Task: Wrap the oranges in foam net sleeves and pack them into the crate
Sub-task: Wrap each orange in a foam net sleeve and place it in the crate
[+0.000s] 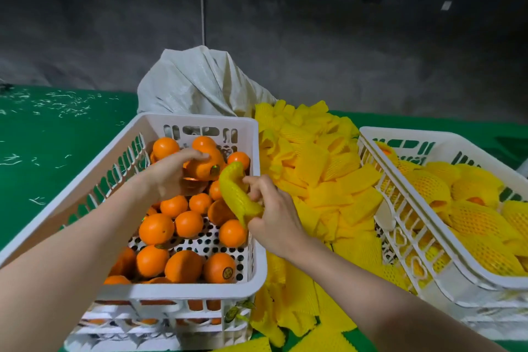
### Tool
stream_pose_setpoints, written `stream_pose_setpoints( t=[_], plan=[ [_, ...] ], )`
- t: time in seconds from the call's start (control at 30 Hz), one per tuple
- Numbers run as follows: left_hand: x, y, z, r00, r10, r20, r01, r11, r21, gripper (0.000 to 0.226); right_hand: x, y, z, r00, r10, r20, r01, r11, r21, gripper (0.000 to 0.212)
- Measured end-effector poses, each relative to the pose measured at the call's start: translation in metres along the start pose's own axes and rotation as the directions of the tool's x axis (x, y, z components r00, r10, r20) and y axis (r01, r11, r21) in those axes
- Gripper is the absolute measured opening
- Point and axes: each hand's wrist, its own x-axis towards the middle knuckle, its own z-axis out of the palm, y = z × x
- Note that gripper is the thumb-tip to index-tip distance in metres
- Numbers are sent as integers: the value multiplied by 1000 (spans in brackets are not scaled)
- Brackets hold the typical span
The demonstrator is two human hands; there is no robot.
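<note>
Yellow foam net sleeve (234, 191) in the right hand (274, 208), one orange (203, 170) in the left hand (171, 173)!
The left hand curls round its orange at the far end of the left crate (200, 122) (well over a dozen loose oranges (156, 228) lie inside), and the right hand pinches the single sleeve just beside it. One sleeve pile (314, 168) lies between the two white crates, and the right crate (428, 135) holds wrapped oranges (428, 188).

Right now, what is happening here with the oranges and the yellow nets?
A person is packing oranges. The left hand grips an orange in the left crate of bare fruit; the right hand holds a foam net sleeve beside it. Wrapped oranges already lie in the right crate.
</note>
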Motion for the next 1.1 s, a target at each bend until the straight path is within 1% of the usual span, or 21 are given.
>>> stream_pose_setpoints(
  t=[0.07,0.13,0.2,0.27,0.3,0.37,0.43,0.5,0.53,0.57,0.63,0.67,0.73,0.77,0.8,0.83,0.87,0.9,0.97,1.03,1.1],
  plan=[
    [-13,8,14,998,60,-4,-59,964,-258,53,3,-5,-4,988,-46,-149,55,997,54,35],
    [-24,9,36,998,67,-12,-65,901,-429,42,6,-12,-10,972,-104,-209,123,989,80,33],
    [-36,9,66,998,40,46,-12,872,-490,33,4,-19,-15,983,-143,-111,151,987,63,33],
    [-45,10,86,995,23,96,29,860,-509,39,-2,-18,-21,983,-179,36,179,984,4,46],
    [-45,10,92,995,30,92,23,851,-524,40,-6,-16,-26,977,-191,89,192,981,6,53],
    [-47,11,102,996,48,73,1,830,-558,44,-13,-14,-39,971,-193,142,181,979,92,57],
    [-46,10,109,993,65,101,7,809,-588,52,-16,-15,-47,989,-132,59,113,961,251,46],
    [-49,7,122,987,63,145,38,796,-604,58,-17,-14,-53,992,24,-122,31,904,425,20],
    [-51,6,129,987,58,150,44,800,-598,57,-17,-14,-55,975,104,-195,2,878,479,18],
    [-53,5,138,989,56,140,38,804,-593,53,-17,-11,-59,958,158,-240,-18,867,499,26],
    [-51,2,155,997,75,33,-41,807,-589,51,-19,-6,-68,935,195,-294,-48,896,442,33],
    [-49,0,163,994,104,-40,-108,806,-582,52,-20,-3,-73,930,164,-329,-41,936,350,28],
    [-47,-5,179,972,177,-158,-235,808,-541,54,-27,2,-83,920,14,-391,25,995,92,20],
    [-47,-8,185,959,204,-196,-276,822,-498,55,-30,5,-88,913,-65,-403,62,998,-22,20],
    [-47,-11,189,951,217,-220,-296,845,-445,56,-33,8,-94,907,-117,-404,88,992,-90,20],
    [-46,-12,193,949,221,-227,-298,864,-405,55,-37,10,-102,912,-133,-388,104,990,-94,18],
    [-46,-13,196,955,215,-205,-283,869,-405,52,-40,12,-110,930,-118,-349,113,993,-33,14],
    [-46,-13,200,966,202,-160,-254,858,-447,49,-42,15,-117,954,-84,-288,112,990,83,12],
    [-47,-13,208,976,207,-73,-214,825,-523,45,-46,18,-131,989,-14,-147,65,935,350,15],
    [-48,-16,214,969,241,-52,-236,847,-476,48,-49,20,-139,999,48,-20,-28,812,584,16],
    [-48,-20,220,962,273,-12,-251,865,-435,57,-49,21,-145,987,90,136,-162,652,741,15]
  ],
)
